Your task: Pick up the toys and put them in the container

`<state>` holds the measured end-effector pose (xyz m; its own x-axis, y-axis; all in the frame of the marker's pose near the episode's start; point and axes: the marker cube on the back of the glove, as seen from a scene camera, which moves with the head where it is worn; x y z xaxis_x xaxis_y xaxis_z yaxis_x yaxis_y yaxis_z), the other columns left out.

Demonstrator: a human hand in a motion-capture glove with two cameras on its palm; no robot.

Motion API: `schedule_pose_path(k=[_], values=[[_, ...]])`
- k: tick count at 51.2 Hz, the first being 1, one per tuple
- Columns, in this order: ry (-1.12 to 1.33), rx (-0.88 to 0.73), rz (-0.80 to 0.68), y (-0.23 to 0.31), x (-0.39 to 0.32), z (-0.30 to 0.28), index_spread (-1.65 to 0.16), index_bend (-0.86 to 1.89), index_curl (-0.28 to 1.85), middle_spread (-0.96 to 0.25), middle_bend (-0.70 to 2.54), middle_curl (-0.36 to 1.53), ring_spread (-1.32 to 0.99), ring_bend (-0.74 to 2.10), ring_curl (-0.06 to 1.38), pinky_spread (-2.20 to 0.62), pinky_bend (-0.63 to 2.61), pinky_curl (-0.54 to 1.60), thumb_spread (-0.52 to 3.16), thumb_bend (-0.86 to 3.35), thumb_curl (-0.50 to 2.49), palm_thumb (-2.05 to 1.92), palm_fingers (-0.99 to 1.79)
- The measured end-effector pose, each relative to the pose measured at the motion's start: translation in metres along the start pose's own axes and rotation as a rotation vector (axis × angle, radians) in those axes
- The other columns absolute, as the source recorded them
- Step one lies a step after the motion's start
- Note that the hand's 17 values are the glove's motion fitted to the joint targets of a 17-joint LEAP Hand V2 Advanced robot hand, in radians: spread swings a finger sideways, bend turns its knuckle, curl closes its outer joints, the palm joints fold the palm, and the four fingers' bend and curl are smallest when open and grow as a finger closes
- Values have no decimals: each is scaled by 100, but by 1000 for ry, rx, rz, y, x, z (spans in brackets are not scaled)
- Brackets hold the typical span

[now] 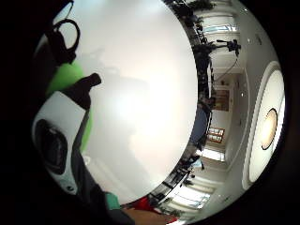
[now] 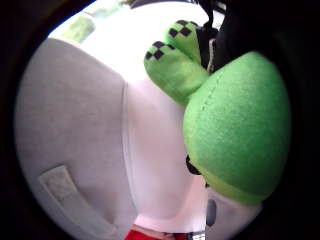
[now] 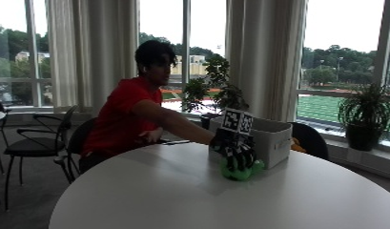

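Our gloved right hand's grip (image 3: 238, 153) holds the green plush toy (image 3: 240, 170) on the worktop (image 3: 182, 191); next we lift it into the grey fabric container (image 3: 274, 138).

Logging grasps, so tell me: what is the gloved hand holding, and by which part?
The right hand grips the green plush toy from above, round its body.
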<state>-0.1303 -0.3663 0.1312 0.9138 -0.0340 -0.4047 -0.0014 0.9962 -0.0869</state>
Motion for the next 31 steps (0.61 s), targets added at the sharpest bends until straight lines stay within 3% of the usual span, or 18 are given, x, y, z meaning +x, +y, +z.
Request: schedule_pose_path(k=[14,31], values=[[-120,17,42,22,16,-15,-49,35,42,-41,52,44,-50,86,42,-34,108,29,83,13,69,71,81],[-138,106,75,52,47,-127,-54,31,53,-46,52,51,-53,86,44,-35,104,31,65,8,80,72,84]])
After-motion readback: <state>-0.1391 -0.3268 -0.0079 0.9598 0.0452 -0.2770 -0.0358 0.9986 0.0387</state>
